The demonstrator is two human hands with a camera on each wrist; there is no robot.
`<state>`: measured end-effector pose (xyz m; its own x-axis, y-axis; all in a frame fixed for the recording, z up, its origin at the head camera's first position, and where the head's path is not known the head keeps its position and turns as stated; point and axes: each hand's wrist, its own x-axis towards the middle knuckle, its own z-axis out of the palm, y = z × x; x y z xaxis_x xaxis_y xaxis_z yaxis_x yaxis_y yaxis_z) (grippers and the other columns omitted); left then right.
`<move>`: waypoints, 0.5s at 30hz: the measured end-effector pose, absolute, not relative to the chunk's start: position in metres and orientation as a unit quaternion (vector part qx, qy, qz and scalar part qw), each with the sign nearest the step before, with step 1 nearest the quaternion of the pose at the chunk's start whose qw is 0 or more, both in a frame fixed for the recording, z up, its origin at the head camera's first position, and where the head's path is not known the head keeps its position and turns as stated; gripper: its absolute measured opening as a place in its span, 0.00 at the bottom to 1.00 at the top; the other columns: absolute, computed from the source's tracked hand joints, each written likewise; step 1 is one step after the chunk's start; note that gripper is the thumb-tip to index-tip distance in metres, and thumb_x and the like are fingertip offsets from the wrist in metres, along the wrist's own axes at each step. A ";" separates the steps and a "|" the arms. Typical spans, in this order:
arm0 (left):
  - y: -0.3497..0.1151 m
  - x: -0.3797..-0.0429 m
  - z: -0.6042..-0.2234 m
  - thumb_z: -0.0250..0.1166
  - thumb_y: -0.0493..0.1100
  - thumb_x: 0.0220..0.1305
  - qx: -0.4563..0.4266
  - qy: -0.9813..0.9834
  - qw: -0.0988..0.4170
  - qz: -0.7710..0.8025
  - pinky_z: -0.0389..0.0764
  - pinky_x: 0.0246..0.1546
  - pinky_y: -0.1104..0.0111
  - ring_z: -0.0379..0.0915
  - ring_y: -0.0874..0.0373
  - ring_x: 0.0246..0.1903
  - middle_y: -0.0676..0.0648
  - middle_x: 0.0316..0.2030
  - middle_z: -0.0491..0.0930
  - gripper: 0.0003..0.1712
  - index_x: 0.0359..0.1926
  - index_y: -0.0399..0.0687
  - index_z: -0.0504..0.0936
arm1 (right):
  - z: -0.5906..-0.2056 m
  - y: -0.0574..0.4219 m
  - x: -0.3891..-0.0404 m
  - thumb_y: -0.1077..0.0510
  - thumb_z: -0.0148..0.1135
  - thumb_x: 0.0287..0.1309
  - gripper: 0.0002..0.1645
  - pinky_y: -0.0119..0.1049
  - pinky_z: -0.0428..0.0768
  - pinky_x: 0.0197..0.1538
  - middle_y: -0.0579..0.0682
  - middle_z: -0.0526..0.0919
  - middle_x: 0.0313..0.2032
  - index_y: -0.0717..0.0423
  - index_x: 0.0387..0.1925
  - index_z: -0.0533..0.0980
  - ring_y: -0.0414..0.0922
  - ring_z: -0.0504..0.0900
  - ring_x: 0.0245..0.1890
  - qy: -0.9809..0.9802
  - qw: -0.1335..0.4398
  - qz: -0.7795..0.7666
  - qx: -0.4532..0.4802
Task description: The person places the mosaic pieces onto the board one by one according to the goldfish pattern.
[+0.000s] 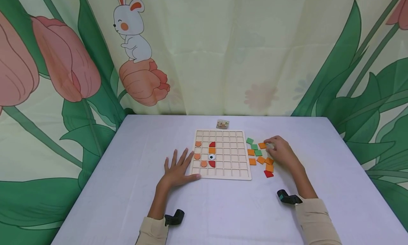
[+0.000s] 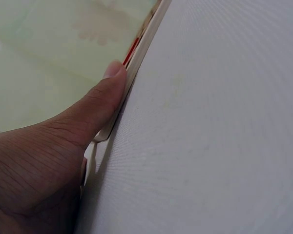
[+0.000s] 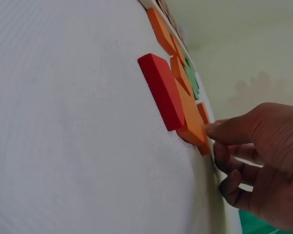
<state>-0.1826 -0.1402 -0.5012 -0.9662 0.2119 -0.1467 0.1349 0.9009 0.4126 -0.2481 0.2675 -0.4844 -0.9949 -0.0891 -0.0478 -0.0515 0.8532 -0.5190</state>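
My left hand (image 1: 175, 172) rests open beside a pale wooden grid board (image 1: 231, 163), its fingers spread. In the left wrist view, its thumb (image 2: 105, 92) lies along the board's near edge. On the board sit round orange pieces (image 1: 198, 156), red curved pieces (image 1: 211, 163), an orange square (image 1: 211, 150) and an eye tile (image 1: 211, 157). My right hand (image 1: 282, 152) is right of the board, with curled fingers pinching a small pale piece (image 1: 270, 145). An orange tile (image 1: 262, 145) lies just left of the fingertips. The right thumb hides the pale piece in the right wrist view.
Several loose orange tiles (image 1: 251, 152) and green tiles (image 1: 254, 146) lie along the board's right side. A red piece (image 3: 162, 91) lies nearest the front of them. Behind the board is a small patterned block (image 1: 222, 124). White cloth (image 1: 223, 209) covers the table.
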 end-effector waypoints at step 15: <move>-0.140 -0.184 -0.503 0.64 0.73 0.52 0.089 0.971 0.096 0.202 0.30 0.69 0.35 0.22 0.39 0.77 0.50 0.79 0.40 0.57 0.77 0.64 0.50 | -0.489 0.272 -0.253 0.57 0.62 0.63 0.21 0.36 0.78 0.39 0.62 0.71 0.52 0.54 0.57 0.78 0.50 0.73 0.37 0.959 0.041 -0.272 -0.062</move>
<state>-0.1836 -0.1397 -0.5027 -0.9659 0.2108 -0.1500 0.1335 0.9027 0.4090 -0.2529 0.2718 -0.4894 -0.9890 -0.1408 -0.0460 -0.0957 0.8444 -0.5270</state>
